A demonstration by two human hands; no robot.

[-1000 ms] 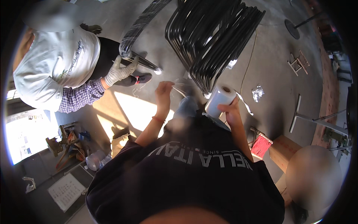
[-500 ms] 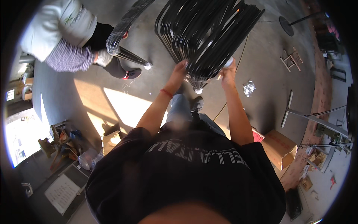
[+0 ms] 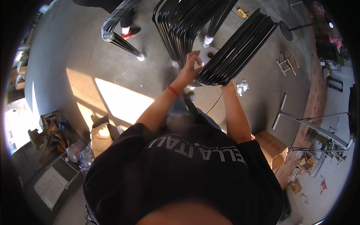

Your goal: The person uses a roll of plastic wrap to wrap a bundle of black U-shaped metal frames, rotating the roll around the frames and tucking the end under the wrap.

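Observation:
A big bundle of bent black metal tubes (image 3: 232, 52) stands on the concrete floor in front of me. My left hand (image 3: 190, 66), with a red band on the wrist, reaches up to it, fingers curled on a white roll of wrap (image 3: 208, 54) pressed against the tubes. My right forearm runs up beside it. My right hand (image 3: 226, 86) goes under the lower end of the bundle, where the tubes hide its fingers. More black tubes (image 3: 180, 22) fan out behind, some with white wrapped ends.
Another bundle wrapped in clear film (image 3: 119, 19) lies at the upper left beside another person's shoe (image 3: 128, 30). Crumpled foil (image 3: 243, 87), a cardboard box (image 3: 270, 145) and a metal stand (image 3: 296, 118) are to the right. Tools (image 3: 47, 131) and a paper sheet (image 3: 50, 186) are at the left.
Both my hands have reached forward and up to the black tube bundle. The white roll went from my right hand to my left hand against the tubes. The other person has slid mostly out of view.

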